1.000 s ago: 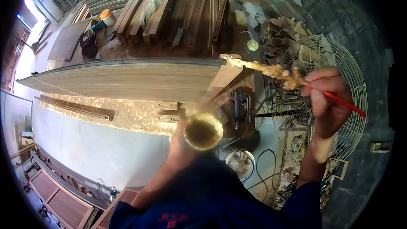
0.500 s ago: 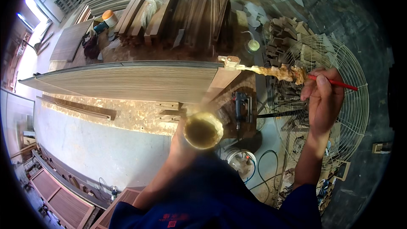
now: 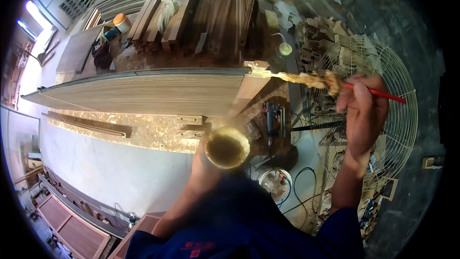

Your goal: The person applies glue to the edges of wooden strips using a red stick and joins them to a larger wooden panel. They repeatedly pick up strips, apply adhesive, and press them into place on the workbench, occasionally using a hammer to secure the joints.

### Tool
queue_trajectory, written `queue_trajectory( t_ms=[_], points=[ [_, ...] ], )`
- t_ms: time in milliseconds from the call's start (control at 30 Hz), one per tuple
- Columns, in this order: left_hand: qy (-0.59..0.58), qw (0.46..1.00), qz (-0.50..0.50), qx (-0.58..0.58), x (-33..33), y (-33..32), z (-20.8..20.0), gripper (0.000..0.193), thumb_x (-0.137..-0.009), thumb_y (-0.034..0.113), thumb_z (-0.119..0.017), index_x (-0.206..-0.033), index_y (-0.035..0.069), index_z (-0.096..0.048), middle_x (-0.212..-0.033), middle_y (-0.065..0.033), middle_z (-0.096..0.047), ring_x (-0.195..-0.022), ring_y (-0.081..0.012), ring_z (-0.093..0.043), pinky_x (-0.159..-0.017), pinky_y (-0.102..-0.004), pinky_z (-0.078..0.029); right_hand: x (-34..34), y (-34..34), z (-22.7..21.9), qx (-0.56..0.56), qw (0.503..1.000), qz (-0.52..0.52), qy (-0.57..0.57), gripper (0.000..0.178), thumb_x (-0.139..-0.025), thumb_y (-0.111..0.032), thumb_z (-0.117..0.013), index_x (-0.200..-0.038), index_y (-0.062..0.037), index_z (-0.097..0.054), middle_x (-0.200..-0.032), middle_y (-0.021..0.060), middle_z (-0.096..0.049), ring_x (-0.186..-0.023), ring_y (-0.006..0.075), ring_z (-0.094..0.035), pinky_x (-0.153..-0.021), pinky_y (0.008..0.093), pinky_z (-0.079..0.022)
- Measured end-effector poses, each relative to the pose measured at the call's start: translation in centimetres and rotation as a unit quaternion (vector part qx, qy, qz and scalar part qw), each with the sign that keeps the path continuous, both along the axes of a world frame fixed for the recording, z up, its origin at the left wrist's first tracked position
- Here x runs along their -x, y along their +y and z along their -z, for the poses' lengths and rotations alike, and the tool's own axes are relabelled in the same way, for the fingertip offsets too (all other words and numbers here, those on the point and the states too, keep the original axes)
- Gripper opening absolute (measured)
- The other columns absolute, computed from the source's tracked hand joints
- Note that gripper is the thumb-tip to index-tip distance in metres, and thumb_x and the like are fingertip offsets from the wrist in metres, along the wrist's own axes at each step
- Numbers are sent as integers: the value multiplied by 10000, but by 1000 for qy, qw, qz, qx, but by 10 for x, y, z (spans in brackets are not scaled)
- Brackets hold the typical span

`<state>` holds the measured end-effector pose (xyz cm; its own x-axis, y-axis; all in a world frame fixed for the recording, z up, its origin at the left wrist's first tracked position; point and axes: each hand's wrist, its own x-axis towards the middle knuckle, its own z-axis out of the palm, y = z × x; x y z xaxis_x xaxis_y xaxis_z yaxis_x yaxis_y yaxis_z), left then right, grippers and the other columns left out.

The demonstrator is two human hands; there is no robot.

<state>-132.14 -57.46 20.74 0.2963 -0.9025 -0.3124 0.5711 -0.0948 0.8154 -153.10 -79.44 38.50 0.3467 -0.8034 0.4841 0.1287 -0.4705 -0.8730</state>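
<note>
My right hand pinches the red handle of a glue brush, its shaft thickly crusted with dried yellowish-brown glue. The brush's tip touches the glue-smeared end of a wooden piece at the right corner of a long stack of wood-grain panels. In my left hand is a round cup of pale yellow-brown glue, held upright before my body. Its fingers are partly hidden behind the cup, and the picture is blurred there.
A nail gun lies on the bench right of the panels. Stacked boards stand at the back. To the right is a round wire fan guard beside piled wood offcuts. Below the bench sit a white bucket and a hose.
The brush tip has shifted slightly left along the wooden end. The cup in my left hand has moved a little left. Both hands keep their hold.
</note>
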Motion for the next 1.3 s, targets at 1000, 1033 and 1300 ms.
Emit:
queue_trajectory(
  t_ms=[1000,1033,1300],
  points=[
    [-350,929,106,-60,-3,-18,50,705,-752,203,-924,-1295,38,-506,-1175,-154,-672,-1091,-255,-679,-913,-380,-555,-49,-102,-41,-95,972,-183,110,189,-920,-179,-668,-961,-16,-582,-858,115,-600,-593,131,-559,-527,252,-456],
    [-350,928,112,-63,-4,-20,51,710,-755,223,-925,-1296,38,-504,-1175,-156,-672,-1093,-262,-681,-914,-383,-554,-53,-100,-48,-87,973,-179,116,189,-914,-182,-670,-955,-21,-581,-850,111,-601,-590,128,-555,-527,250,-453],
    [-276,939,195,-68,-20,-42,18,1080,-694,246,-969,-1551,91,-331,-1521,-171,-497,-1380,-331,-528,-1116,-460,-477,-67,-97,-86,-25,969,-174,177,174,-897,-189,-635,-935,-32,-572,-837,103,-608,-587,102,-526,-531,236,-439]
  ],
)
